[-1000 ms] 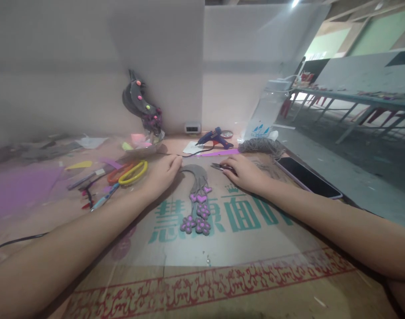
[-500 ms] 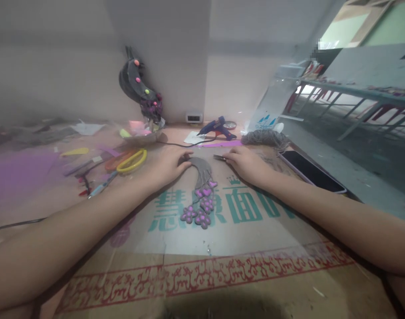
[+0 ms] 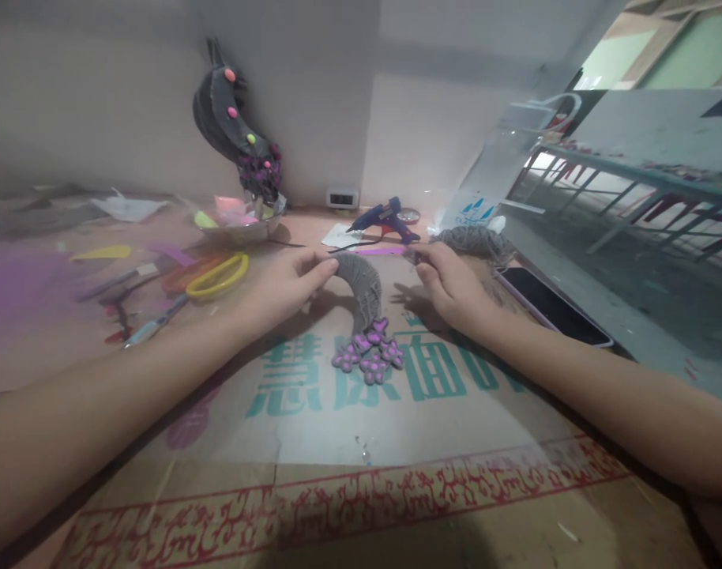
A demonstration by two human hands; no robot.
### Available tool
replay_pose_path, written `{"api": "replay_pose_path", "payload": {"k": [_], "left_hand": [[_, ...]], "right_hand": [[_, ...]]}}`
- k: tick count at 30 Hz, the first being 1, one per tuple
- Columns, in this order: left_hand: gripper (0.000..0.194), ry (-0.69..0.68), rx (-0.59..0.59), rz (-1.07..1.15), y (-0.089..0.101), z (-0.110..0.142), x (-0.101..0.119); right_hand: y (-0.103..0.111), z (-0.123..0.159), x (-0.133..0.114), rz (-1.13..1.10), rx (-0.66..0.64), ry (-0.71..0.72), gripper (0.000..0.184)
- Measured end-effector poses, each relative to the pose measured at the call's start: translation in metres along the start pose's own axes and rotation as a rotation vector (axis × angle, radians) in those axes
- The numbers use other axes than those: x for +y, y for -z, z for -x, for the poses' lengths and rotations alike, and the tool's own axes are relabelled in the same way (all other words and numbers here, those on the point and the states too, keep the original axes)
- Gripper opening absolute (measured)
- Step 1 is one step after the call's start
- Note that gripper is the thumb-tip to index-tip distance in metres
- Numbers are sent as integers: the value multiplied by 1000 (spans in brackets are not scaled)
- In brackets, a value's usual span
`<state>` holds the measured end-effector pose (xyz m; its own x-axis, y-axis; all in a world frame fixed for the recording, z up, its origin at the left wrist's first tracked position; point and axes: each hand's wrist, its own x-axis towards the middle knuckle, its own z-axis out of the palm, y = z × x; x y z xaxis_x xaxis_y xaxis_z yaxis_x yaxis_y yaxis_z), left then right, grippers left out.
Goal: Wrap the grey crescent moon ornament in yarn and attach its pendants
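Note:
My left hand [image 3: 287, 284] pinches the upper end of a grey crescent [image 3: 366, 286], wrapped in grey yarn. Small grey flower or paw shapes [image 3: 374, 365] with purple patches hang in a cluster from its lower end, above or against the printed board; I cannot tell whether they touch it. To the right, apart from the crescent, my right hand [image 3: 456, 291] has its thumb and fingers closed on a small dark piece [image 3: 411, 254], too blurred to name. Behind the hands lies a blue glue gun [image 3: 385, 219], near a purple strip [image 3: 381, 251].
A larger dark crescent [image 3: 219, 111] with coloured pompoms stands at the wall, beside a bowl [image 3: 248, 231] of scraps. Yellow-handled scissors [image 3: 217, 276] lie left. Grey yarn [image 3: 476, 241] and a phone [image 3: 554, 304] are at right, near the table's edge.
The crescent is lifted and turned slightly in my left hand, and its hanging shapes have swung right. My right hand has shifted right and up, with its small dark piece.

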<state>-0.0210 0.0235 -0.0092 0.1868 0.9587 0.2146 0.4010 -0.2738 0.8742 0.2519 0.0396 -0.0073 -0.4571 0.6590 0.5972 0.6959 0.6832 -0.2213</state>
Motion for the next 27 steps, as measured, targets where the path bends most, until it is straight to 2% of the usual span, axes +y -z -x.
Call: {"api": "replay_pose_path", "payload": {"k": [4,8,15,19,27], "left_hand": [[32,-78,75,-86,2,-1,4],[33,-138,91,-138,2,-2,7],[34,-174,87,-144,-1,2,8],[32,-201,79,-126,-2,2,7],[29,-206,66,-123,-2,2,7]], "right_hand": [[0,2,-10,62,-113,143,36],[-1,4,-17,181,-173,247,35],[-9,4,-14,263,-111,403,32],[-11,4,-13,272,-87,438,31],[-12,3,-13,284,-120,474,31]]}}
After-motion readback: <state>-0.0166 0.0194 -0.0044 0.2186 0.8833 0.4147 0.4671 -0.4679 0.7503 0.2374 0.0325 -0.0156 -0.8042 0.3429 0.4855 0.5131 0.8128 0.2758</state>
